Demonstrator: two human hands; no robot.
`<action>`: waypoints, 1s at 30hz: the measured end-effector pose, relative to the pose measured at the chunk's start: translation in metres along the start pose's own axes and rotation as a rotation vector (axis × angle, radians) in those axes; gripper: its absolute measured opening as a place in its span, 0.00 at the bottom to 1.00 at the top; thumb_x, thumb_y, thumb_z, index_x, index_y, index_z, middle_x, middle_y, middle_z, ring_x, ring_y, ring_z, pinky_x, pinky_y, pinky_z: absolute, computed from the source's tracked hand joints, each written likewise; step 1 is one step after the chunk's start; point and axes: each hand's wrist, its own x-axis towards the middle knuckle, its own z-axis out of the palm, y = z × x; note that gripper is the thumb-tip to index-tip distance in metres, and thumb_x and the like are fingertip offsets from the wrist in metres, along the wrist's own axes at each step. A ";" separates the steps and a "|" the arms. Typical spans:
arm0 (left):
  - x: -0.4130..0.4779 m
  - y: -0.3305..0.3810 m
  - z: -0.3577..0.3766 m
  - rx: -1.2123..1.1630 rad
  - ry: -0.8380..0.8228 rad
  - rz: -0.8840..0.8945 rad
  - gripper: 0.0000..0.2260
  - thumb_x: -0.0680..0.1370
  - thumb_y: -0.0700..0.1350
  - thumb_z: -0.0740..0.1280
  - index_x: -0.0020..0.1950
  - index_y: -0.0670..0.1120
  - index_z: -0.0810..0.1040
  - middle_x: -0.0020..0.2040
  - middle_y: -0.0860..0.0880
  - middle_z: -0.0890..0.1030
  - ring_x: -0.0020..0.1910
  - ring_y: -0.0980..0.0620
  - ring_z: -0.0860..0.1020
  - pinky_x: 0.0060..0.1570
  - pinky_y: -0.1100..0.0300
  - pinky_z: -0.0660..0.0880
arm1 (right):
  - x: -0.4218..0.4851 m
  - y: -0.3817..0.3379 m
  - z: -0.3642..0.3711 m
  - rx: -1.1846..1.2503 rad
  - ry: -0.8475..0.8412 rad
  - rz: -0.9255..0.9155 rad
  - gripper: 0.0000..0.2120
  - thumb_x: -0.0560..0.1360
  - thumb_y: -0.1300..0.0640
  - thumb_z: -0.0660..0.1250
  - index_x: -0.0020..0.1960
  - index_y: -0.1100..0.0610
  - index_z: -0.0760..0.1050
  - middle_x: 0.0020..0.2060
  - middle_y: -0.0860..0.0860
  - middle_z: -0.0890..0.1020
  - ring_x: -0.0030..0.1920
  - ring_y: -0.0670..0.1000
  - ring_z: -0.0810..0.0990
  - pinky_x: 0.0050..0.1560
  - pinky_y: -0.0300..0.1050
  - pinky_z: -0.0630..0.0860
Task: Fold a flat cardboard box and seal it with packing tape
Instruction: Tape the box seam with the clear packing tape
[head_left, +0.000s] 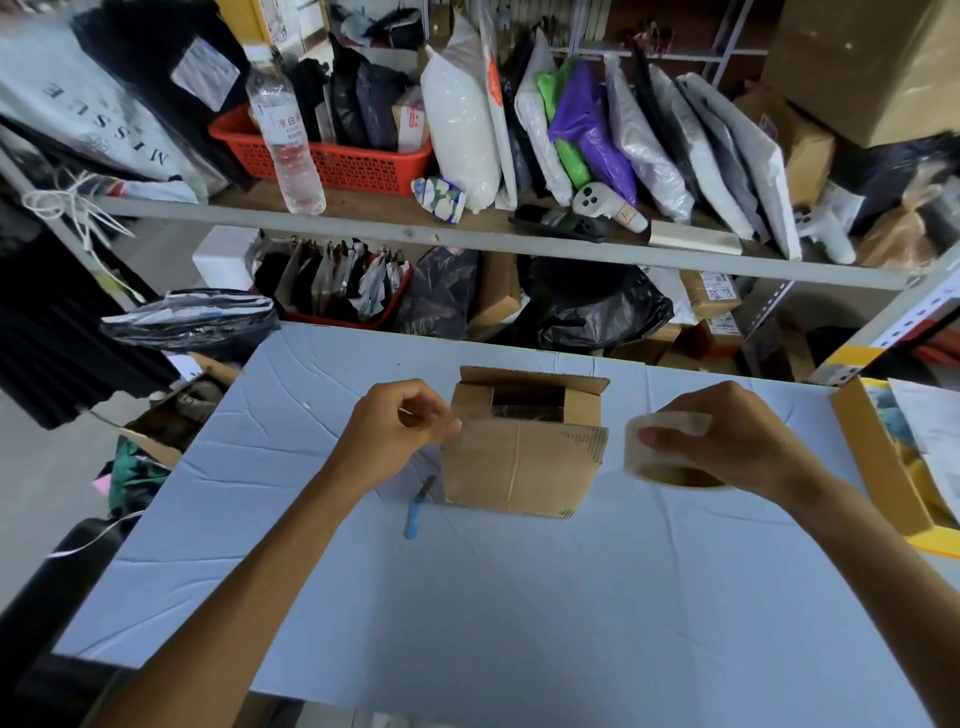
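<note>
Fingers of the left hand (400, 423) are curled and pinched together, just beside the top left corner of the box. They pinch what looks like the loose tape end (456, 424), but the tape is clear, so it is hard to be sure. Below that hand, a little blue cutter (418, 506) lies on the table (519, 623), near the box's left side. The cardboard box (519, 467) stands in the middle of the table. It is already folded into shape, but its top is not shut: the back flap stands up, the side flaps are turned in, and you can see a dark gap inside. To the right, the tape roll (670, 452) is held up just beside the box, and the right hand (737, 441) is wrapped around it, thumb on the outside. So the folding looks done and the sealing looks ready to start. I think the next move is to push the top flaps down flat, pull the tape across the seam, press it on, and then cut it, maybe with the blue cutter.
</note>
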 end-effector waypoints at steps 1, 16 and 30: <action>0.000 -0.001 0.003 0.021 0.035 0.016 0.06 0.69 0.45 0.76 0.40 0.48 0.80 0.37 0.54 0.82 0.39 0.58 0.80 0.38 0.71 0.75 | 0.001 0.000 0.004 -0.039 0.036 0.000 0.11 0.69 0.46 0.74 0.42 0.54 0.84 0.36 0.50 0.83 0.38 0.51 0.80 0.36 0.49 0.75; 0.006 -0.037 0.037 0.102 0.212 0.074 0.07 0.77 0.33 0.64 0.51 0.41 0.79 0.44 0.43 0.79 0.42 0.58 0.82 0.43 0.73 0.76 | 0.018 0.005 0.056 -0.326 0.348 0.123 0.26 0.63 0.31 0.71 0.36 0.55 0.78 0.29 0.51 0.78 0.30 0.53 0.73 0.28 0.40 0.66; 0.019 -0.042 0.038 0.229 0.179 0.130 0.04 0.76 0.43 0.69 0.46 0.44 0.80 0.44 0.46 0.78 0.42 0.56 0.76 0.41 0.73 0.71 | 0.024 0.007 0.071 -0.428 0.377 0.154 0.31 0.67 0.28 0.64 0.52 0.55 0.78 0.39 0.53 0.82 0.36 0.56 0.79 0.32 0.42 0.71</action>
